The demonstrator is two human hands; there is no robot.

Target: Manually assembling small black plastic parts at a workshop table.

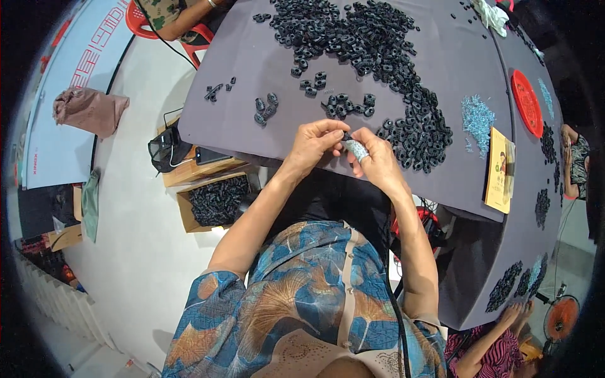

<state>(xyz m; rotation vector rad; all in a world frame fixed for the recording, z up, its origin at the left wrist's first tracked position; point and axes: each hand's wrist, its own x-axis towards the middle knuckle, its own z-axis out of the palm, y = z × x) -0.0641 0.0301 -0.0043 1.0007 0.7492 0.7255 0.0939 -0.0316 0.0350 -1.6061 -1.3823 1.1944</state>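
My left hand (314, 146) and my right hand (379, 161) meet over the near table edge. Between their fingertips is a small black plastic piece (346, 135), mostly covered by the fingers; its exact shape does not show. Both hands are closed, thumbs and fingers pinching at it. A whitish wrap (358, 149) covers one finger of my right hand. Just beyond the hands lies a small group of black plastic pieces (341, 106), rounded with holes, like cord locks. Many more form a long heap (409, 82) that curves down to the right of my right hand.
Further right are a pile of tiny silvery-blue parts (477, 118), a yellow booklet (500, 171) and a red oval tray (527, 104). A carton of black parts (218, 200) stands below the table's left side. Other people sit around the tables; a fan (561, 318) stands lower right.
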